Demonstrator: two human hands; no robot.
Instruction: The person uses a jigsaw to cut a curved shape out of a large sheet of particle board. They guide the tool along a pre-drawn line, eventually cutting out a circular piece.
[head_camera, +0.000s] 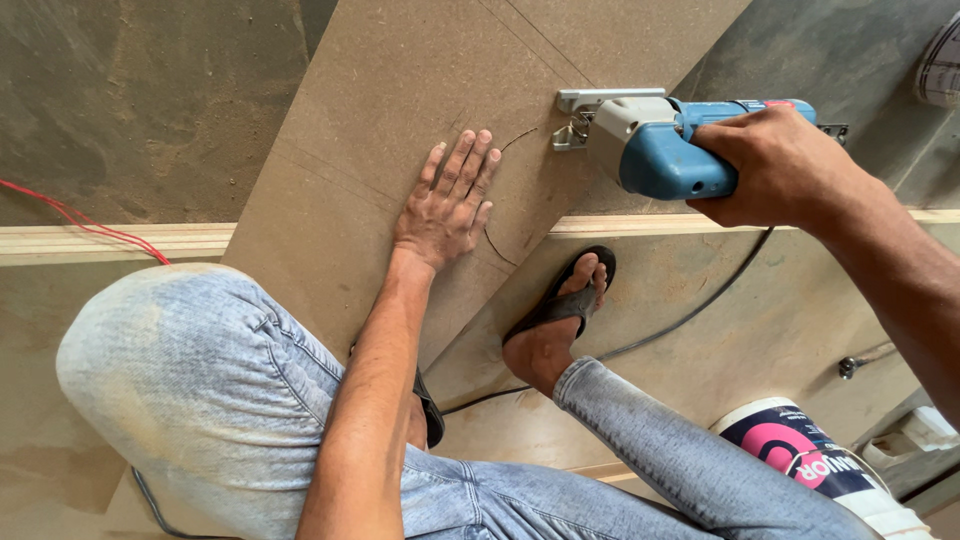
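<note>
The head camera looked straight down on a person crouched over a brown fibreboard panel (400, 110) that ran diagonally from the top of the frame toward seven o'clock. The left hand (447, 205) lay near the centre, palm down and released, fingers spread flat on the panel and pointing toward one o'clock. Just beside its fingertips, a thin curved pencil line (495, 245) arced across the board from about one o'clock of the hand round to four o'clock. The right hand (775, 165), entering from three o'clock, was clenched around the handle of a blue and grey electric jigsaw (660, 140), which sat at about one o'clock of the frame with its metal base plate (600, 98) resting on the panel, near the upper end of the curved line. The saw's blade was too small to make out. A dark power cord (690, 315) trailed from under the right wrist down toward six o'clock. A right foot in a black sandal (560, 310) was planted on a lower board just below centre, and faded blue jeans (200, 390) filled the area from seven to five o'clock. A red wire (85, 225) crossed at nine o'clock, and a white tub with a pink and dark label (810, 450) stood at four o'clock.
</note>
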